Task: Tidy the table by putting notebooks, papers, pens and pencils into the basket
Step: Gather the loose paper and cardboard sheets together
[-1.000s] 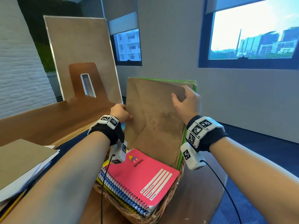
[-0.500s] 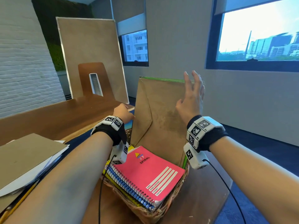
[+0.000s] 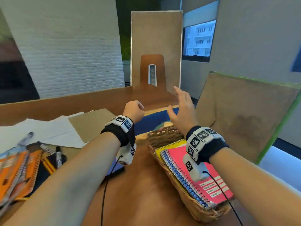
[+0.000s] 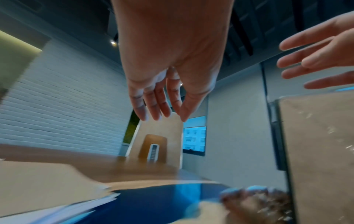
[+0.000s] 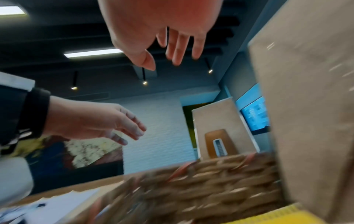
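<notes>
A woven basket [image 3: 162, 137] sits on the table at the right and holds a pink spiral notebook [image 3: 216, 181] on top of blue and yellow ones. A big brown envelope [image 3: 244, 115] with green folders behind it stands in the basket, leaning right. My right hand [image 3: 182, 108] hovers just left of the envelope, fingers spread and empty. My left hand [image 3: 134, 110] hangs further left over the table, loosely curled and holding nothing. In the left wrist view the left hand [image 4: 162, 106] shows relaxed fingers. The right wrist view shows the right hand [image 5: 172, 50] empty above the basket [image 5: 191, 189].
On the left of the table lie white papers [image 3: 48, 128], another brown envelope [image 3: 92, 123], orange spiral notebooks [image 3: 16, 170], markers [image 3: 57, 155] and yellow pencils [image 3: 47, 165]. A tall board [image 3: 156, 38] stands at the table's far end.
Both hands have let go of the brown envelope and drawn away to the left. The envelope stays leaning in the basket. My view has swung left toward the items on the table.
</notes>
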Tool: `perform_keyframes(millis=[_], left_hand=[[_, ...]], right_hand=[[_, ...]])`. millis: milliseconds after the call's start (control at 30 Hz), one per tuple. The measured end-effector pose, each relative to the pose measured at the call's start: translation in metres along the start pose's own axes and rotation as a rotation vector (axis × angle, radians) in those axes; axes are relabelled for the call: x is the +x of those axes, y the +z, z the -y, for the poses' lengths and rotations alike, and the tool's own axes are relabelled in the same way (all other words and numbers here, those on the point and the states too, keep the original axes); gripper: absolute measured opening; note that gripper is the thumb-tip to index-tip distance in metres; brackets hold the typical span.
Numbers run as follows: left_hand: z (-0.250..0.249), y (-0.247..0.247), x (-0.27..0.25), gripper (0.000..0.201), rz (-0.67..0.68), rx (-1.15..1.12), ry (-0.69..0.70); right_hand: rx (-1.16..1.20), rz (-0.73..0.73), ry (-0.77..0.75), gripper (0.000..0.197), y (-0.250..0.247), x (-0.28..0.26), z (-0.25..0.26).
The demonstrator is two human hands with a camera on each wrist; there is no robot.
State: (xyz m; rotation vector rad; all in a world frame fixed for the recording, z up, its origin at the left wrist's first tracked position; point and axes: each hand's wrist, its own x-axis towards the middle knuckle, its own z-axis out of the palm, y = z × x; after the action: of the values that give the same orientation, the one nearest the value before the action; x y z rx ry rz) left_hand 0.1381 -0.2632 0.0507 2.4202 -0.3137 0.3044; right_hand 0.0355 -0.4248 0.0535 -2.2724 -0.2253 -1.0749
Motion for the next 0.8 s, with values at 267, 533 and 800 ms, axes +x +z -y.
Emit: perform_keyframes(millis=[267, 533, 800], left_hand=[[0.124, -0.045, -0.037, 0.013, -0.033, 0.132, -0.239], [0.202, -0.067, -0.047, 0.01, 0.034, 0.245, -0.322], [0.228, -0.056, -0.031, 0.034, 0.178, 0.416, -0.235]], right_hand=[[-0.069, 0.53, -0.241, 0.046, 0.091, 0.002, 0.059], [-0.231, 0.862, -0.189, 0.028, 0.129, 0.038, 0.1], [-0.067, 0.931, 0.017, 0.024, 0.207, 0.011, 0.11]])
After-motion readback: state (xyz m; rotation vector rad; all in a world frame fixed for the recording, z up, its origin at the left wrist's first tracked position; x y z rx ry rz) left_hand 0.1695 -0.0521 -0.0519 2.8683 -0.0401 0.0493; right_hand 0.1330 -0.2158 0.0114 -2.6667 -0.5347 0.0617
